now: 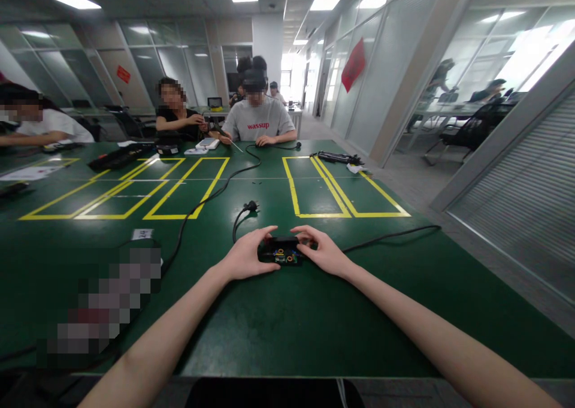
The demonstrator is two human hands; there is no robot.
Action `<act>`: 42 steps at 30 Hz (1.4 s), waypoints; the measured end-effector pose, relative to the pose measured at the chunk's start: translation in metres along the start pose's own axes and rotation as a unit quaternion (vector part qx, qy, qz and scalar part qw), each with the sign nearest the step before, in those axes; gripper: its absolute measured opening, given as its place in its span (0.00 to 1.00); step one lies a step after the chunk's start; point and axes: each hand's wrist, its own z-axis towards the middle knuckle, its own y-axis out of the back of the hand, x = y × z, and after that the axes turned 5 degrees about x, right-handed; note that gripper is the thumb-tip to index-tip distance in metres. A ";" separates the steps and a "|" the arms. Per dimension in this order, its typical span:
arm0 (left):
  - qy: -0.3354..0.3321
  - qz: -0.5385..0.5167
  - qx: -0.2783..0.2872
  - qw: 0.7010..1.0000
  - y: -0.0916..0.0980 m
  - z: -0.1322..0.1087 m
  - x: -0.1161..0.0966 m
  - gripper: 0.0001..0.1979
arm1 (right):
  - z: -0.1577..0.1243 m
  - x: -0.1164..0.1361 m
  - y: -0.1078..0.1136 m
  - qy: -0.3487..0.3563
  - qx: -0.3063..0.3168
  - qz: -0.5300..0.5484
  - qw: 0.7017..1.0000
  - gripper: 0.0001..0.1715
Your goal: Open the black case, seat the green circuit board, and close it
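Table [233,324] smooth, glossy; tape [168,217] shiny; box casing [286,241] matt, probably plastic; T-shirt [258,117] matt cloth.

The word "wassup" is printed in red lowercase letters across a pale T-shirt [259,118] at 11 o'clock. Dark characters are borne by a small white label [142,234] at 9 o'clock but cannot be read with certainty.

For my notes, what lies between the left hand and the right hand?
The head view shows a black box with circuit parts between the left hand and right hand.
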 end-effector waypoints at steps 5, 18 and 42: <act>-0.009 -0.020 0.001 1.000 0.000 0.001 -0.003 0.37 | 0.000 0.000 0.002 -0.001 -0.009 0.011 1.000 0.13; -0.029 -0.074 -0.008 0.997 0.002 0.002 -0.011 0.25 | -0.003 0.003 0.007 -0.017 0.008 0.062 0.998 0.11; -0.047 0.102 0.048 0.992 -0.006 0.005 -0.023 0.17 | -0.010 0.009 0.004 0.129 0.111 -0.244 0.955 0.27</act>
